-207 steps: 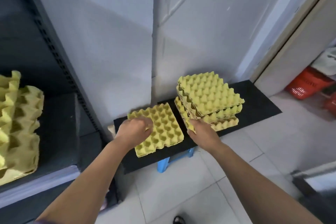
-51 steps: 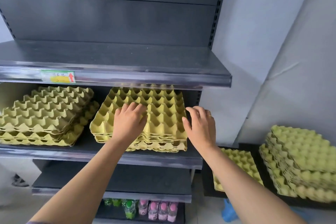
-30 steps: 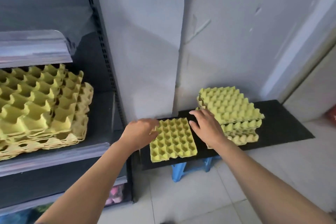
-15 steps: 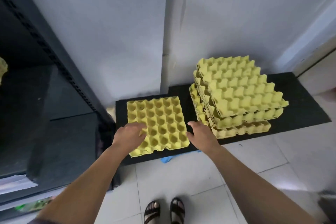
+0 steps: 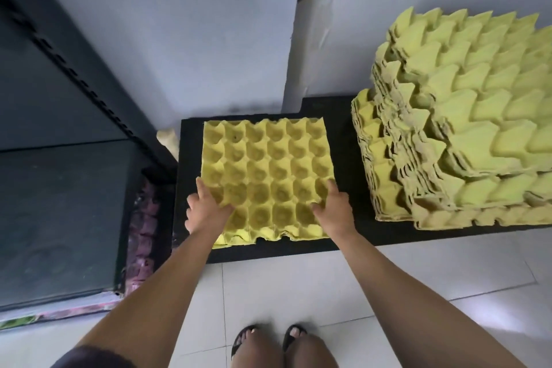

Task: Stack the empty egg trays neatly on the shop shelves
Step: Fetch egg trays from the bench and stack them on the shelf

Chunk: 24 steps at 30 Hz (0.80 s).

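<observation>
The low black board at my feet carries one yellow egg tray lying cups-up and, just right of it, a stack of trays.

Yellow egg tray flat, cups up, beside tall upside-down tray stack
</observation>
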{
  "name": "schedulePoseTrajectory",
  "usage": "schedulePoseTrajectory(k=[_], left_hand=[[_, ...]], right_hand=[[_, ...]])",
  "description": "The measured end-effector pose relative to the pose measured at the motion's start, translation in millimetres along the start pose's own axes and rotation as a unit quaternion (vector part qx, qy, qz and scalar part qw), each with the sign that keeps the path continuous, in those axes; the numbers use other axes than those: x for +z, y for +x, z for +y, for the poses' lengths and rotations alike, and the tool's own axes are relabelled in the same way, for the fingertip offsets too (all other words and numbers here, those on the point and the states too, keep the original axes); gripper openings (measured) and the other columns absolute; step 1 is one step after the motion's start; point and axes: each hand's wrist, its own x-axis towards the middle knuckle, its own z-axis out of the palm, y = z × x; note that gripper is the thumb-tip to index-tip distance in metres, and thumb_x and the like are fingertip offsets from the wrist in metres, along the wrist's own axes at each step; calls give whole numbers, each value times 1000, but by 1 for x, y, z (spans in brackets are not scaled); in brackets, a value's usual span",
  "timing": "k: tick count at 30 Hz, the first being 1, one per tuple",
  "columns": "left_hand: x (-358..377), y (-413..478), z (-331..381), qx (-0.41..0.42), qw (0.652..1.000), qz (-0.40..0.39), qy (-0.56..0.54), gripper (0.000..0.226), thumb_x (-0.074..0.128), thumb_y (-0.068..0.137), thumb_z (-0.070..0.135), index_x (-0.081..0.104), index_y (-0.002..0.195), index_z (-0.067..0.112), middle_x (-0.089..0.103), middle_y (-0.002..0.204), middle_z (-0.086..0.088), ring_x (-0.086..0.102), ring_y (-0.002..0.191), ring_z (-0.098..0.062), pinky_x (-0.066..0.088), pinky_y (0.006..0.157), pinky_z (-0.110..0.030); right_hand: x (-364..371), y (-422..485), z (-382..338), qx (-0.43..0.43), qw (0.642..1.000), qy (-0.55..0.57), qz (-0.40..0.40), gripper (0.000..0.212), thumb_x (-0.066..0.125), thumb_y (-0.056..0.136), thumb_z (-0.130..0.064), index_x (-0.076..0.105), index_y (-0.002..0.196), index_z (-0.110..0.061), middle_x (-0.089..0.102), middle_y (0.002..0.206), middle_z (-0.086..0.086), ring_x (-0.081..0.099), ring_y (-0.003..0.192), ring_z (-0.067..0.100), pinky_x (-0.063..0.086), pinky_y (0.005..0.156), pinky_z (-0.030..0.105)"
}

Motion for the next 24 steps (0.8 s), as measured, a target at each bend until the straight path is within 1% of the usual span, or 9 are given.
schedulePoseTrajectory(k=[2, 4, 7, 9, 11, 14, 16, 20, 24], left_hand=[[-9, -6, 4, -4, 1000, 15, -15, 90, 66, 83, 31, 7, 149, 20, 29, 142, -15, 39, 124, -38, 33, 100, -50], [-28, -18, 10, 6, 999, 17, -28, 84, 68, 81, 30, 15, 146, 19, 32, 139, -14, 42, 121, -38, 36, 99, -51], [-65, -41, 23, 16, 999, 18, -39, 80, 69, 79, 31, 21, 142, 20, 34, 137, -13, 46, 117, -38, 39, 97, -52], [-95, -60, 37, 29, 998, 28, -42, 78, 70, 77, 32, 25, 140, 22, 36, 134, -13, 47, 114, -38, 41, 95, -53], [-123, -79, 50, 47, 997, 32, -46, 77, 70, 77, 33, 26, 139, 21, 37, 133, -14, 48, 114, -38, 43, 93, -51], [-165, -106, 71, 66, 996, 37, -53, 81, 70, 77, 33, 24, 142, 19, 36, 135, -15, 48, 115, -38, 45, 92, -50], [-189, -123, 85, 85, 993, 41, -66, 83, 71, 76, 34, 24, 142, 18, 35, 136, -15, 47, 116, -38, 45, 93, -51], [-233, -157, 112, 143, 985, 58, -82, 80, 70, 76, 33, 26, 141, 17, 37, 130, -15, 50, 111, -37, 48, 89, -49], [-264, -191, 125, 183, 975, 79, -97, 80, 70, 77, 34, 24, 141, 17, 37, 129, -14, 52, 109, -34, 48, 88, -45]], right_hand=[[-5, -9, -4, -11, 999, 13, 28, 67, 62, 90, -27, 25, 145, -21, 46, 125, 19, 54, 109, 36, 48, 90, 44], [-21, -25, -14, -19, 999, 18, 44, 67, 61, 90, -26, 24, 146, -21, 47, 125, 18, 54, 110, 35, 46, 90, 43], [-54, -52, -35, -21, 998, 23, 57, 70, 60, 92, -25, 19, 148, -19, 48, 126, 17, 55, 110, 33, 45, 91, 41], [-82, -70, -53, -29, 996, 25, 79, 72, 62, 90, -26, 20, 148, -18, 54, 121, 15, 58, 105, 30, 50, 88, 41], [-108, -87, -70, -44, 993, 31, 101, 74, 65, 88, -27, 22, 147, -16, 58, 116, 14, 61, 102, 29, 51, 85, 42], [-152, -111, -97, -47, 991, 44, 117, 78, 67, 86, -28, 20, 147, -18, 60, 114, 13, 61, 102, 31, 51, 85, 41], [-179, -124, -112, -56, 988, 47, 132, 79, 68, 85, -28, 21, 148, -18, 59, 117, 12, 60, 105, 30, 50, 87, 40], [-231, -155, -136, -64, 983, 53, 163, 77, 65, 89, -27, 18, 149, -16, 55, 123, 14, 56, 113, 31, 48, 92, 40], [-263, -187, -148, -82, 978, 44, 186, 74, 60, 92, -29, 16, 150, -18, 52, 123, 16, 55, 110, 31, 45, 81, 35]])
